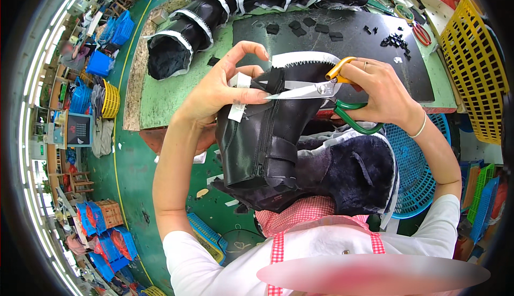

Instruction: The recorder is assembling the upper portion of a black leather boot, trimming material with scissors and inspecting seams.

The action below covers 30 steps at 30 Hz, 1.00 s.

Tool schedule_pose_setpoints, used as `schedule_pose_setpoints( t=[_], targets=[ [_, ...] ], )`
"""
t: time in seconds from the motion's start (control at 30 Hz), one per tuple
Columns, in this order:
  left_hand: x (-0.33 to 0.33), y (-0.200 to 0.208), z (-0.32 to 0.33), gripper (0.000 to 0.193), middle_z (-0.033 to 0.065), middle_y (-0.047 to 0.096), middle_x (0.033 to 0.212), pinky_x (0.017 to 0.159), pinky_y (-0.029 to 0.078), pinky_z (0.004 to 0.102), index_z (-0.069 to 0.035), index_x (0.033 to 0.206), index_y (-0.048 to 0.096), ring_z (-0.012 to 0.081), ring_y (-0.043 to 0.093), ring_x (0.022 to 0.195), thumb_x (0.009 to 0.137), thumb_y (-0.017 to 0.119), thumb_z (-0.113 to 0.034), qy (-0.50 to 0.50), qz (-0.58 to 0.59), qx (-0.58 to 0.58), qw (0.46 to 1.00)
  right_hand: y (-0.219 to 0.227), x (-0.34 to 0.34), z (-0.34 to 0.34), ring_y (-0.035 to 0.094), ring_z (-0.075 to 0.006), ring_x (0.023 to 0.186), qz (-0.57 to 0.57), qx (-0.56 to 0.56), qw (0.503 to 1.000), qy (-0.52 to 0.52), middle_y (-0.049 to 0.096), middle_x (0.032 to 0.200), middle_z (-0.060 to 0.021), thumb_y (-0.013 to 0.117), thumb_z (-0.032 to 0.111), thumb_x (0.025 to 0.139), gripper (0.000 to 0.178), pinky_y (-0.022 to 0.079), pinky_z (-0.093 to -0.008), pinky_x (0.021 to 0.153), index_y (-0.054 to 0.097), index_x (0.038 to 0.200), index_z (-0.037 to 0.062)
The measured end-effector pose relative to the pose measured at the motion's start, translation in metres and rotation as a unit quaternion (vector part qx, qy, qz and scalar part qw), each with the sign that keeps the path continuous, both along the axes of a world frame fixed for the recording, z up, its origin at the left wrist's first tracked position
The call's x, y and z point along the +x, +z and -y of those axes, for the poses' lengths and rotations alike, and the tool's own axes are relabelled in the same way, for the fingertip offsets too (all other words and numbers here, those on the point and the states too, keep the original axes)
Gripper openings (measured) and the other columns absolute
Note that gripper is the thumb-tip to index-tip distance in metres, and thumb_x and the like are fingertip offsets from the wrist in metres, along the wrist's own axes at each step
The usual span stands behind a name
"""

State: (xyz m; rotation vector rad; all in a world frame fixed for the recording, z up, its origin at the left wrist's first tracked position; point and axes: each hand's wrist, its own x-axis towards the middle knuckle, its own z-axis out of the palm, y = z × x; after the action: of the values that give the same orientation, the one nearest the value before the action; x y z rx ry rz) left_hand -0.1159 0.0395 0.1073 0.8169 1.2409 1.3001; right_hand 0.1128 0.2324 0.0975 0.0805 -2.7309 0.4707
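Note:
My left hand (222,90) pinches the top edge of a black boot upper (262,141) and a white paper tag (237,103) on it. The boot upper hangs down over my lap, zipper facing me, with a white zigzag-trimmed collar (305,59) at its top. My right hand (375,90) grips scissors (326,90) with one orange and one green handle loop. The blades point left and their tips meet the boot's edge beside my left thumb. A second dark fuzzy-lined piece (353,173) lies in my lap under the boot.
A green worktable (166,95) carries a black mat (342,36) with small black offcuts and a row of black boot uppers (225,1) along the back. A yellow basket (476,66) stands at right, a blue basket (423,173) under my right arm. Crates crowd the floor at left.

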Motion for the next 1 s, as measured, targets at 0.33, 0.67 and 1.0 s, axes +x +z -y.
schedule_pose_setpoints(
  t=[0.33,0.67,1.0],
  targets=[
    [-0.006,-0.010,-0.002,0.036,-0.0003,0.060,0.095,0.071,0.047,0.0198,-0.008,0.099,0.062,0.0057,0.057,0.080,0.068,0.080,-0.002,-0.033,-0.019,-0.034,0.999,-0.004,0.006,0.000,0.062,-0.0316,0.073,0.007,-0.025,1.000,-0.006,0.063,0.076,-0.0130,0.077,0.030,0.070,0.042,0.049,-0.0382,0.066,0.059,0.096,0.0032],
    [-0.004,-0.028,-0.004,0.063,0.0094,0.062,0.113,0.087,0.053,0.0290,0.000,0.125,0.051,0.0155,0.065,0.093,0.066,0.074,-0.001,-0.019,0.076,-0.082,0.994,-0.012,0.006,-0.006,0.050,-0.0310,0.050,0.172,-0.181,0.967,0.040,0.049,0.058,-0.0149,0.077,0.038,0.076,0.046,0.042,-0.0357,0.051,0.058,0.089,-0.0015],
    [-0.011,-0.007,-0.003,0.044,0.0028,0.061,0.097,0.076,0.051,0.0250,-0.004,0.109,0.056,0.0102,0.061,0.082,0.071,0.076,-0.010,0.037,-0.024,-0.065,0.997,-0.023,-0.007,-0.003,0.041,-0.0188,0.046,0.095,-0.233,0.968,0.021,0.044,0.056,-0.0120,0.074,0.024,0.082,0.032,0.035,-0.0310,0.047,0.055,0.079,-0.0009]
  ],
)
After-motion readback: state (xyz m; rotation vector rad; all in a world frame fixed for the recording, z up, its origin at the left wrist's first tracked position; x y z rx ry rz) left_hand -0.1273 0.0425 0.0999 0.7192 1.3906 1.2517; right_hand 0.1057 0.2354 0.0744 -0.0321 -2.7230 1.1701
